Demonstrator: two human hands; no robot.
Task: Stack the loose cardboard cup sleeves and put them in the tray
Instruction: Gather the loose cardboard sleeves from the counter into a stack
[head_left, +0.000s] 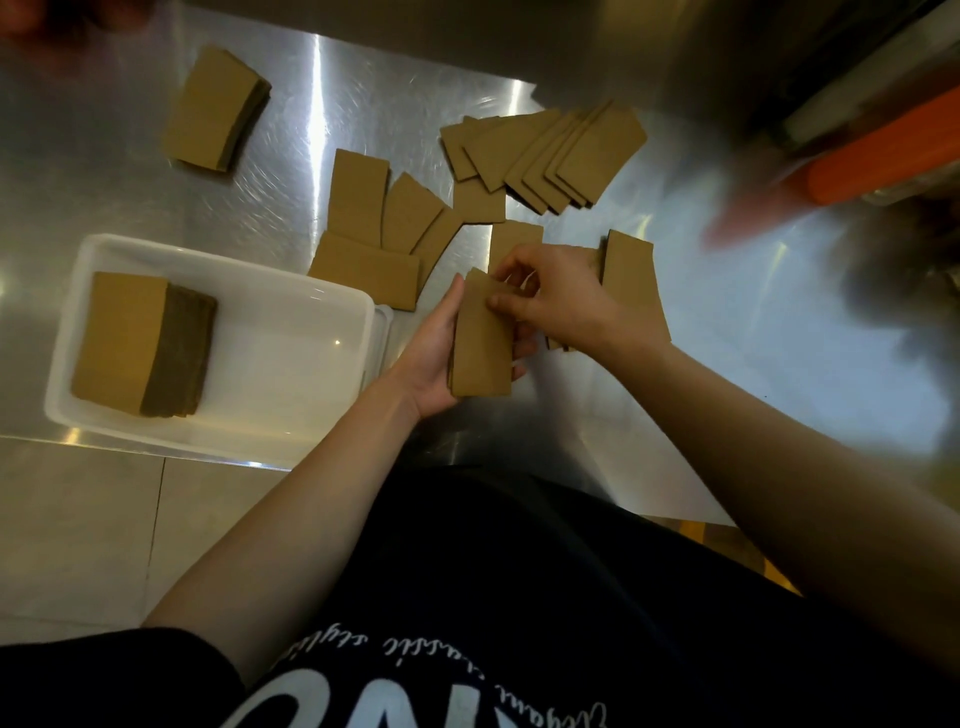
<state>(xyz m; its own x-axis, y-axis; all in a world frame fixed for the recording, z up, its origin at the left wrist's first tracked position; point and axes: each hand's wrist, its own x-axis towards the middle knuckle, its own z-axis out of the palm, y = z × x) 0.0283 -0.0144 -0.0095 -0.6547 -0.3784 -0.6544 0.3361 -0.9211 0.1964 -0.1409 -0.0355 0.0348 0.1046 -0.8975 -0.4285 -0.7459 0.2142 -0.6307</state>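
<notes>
Already one stack (124, 343) lay in the tray (291, 364); both the left hand (436, 364) and right hand (561, 301) gripped a partial stack (480, 353), with many sleeves (545, 156) loose on the worktop (727, 338).

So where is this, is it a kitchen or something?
Probably a cafe or shop kitchen. The worktop is shiny stainless steel, there are lots of cardboard cup sleeves for hot drinks spread on it, and a white plastic tray holds a stack of them.
</notes>
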